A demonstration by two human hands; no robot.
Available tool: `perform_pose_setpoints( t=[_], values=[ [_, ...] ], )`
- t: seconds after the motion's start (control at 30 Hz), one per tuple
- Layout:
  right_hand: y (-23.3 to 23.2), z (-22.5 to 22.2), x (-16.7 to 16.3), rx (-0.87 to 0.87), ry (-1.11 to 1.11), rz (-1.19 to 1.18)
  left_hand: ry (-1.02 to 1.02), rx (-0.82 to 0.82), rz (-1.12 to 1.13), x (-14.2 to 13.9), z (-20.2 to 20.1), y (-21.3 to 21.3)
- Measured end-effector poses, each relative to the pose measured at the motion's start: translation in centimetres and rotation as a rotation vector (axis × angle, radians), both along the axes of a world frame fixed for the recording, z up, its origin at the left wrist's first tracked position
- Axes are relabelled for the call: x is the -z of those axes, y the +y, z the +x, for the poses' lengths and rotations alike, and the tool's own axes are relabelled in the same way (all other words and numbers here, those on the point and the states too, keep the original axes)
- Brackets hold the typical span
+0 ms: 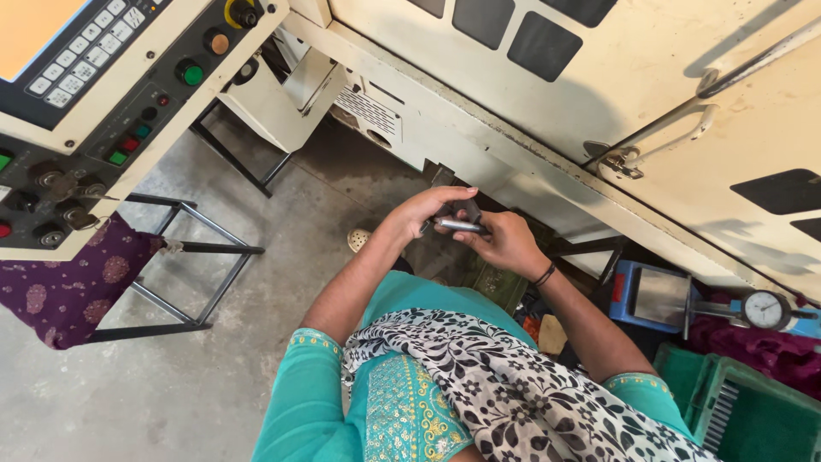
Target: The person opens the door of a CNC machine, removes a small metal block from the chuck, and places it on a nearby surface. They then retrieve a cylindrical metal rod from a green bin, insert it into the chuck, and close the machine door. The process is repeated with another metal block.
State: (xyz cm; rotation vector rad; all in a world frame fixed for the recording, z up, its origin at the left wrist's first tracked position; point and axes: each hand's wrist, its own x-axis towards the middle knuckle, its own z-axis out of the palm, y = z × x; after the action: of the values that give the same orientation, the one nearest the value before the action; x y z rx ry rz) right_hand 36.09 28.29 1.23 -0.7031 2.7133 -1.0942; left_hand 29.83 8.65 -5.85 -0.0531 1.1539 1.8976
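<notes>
A cream machine control panel with coloured buttons (128,94) hangs at the left above a black metal-frame stool (184,269). At centre the left hand (428,212) curls over a dark part, and the right hand (505,244) pinches a short shiny metal cylinder (460,226) against it. To the right sit a round dial gauge (764,309) and a green plastic crate (744,411).

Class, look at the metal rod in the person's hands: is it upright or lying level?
Lying roughly level. The rod runs sideways between the left hand and right hand, its shiny length showing across the fingers.
</notes>
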Motion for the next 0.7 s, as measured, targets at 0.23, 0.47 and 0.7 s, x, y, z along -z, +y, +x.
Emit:
perform_pose_setpoints(
  t=[0.23, 0.47, 0.7],
  values=[
    [0.0, -1.4, 0.2, -0.007, -0.041, 0.037, 0.134, 0.004, -0.092, -1.3, -0.9, -0.4],
    [0.5, -3.6, 2.6, -0.072, -0.185, 0.042, 0.185, 0.069, -0.083, -1.4, -2.3, -0.9],
    [-0.5, -5.2, 2.6, 0.035, 0.079, -0.034, 0.096, -0.067, -0.119, -0.3, -4.6, -1.4]
  ],
)
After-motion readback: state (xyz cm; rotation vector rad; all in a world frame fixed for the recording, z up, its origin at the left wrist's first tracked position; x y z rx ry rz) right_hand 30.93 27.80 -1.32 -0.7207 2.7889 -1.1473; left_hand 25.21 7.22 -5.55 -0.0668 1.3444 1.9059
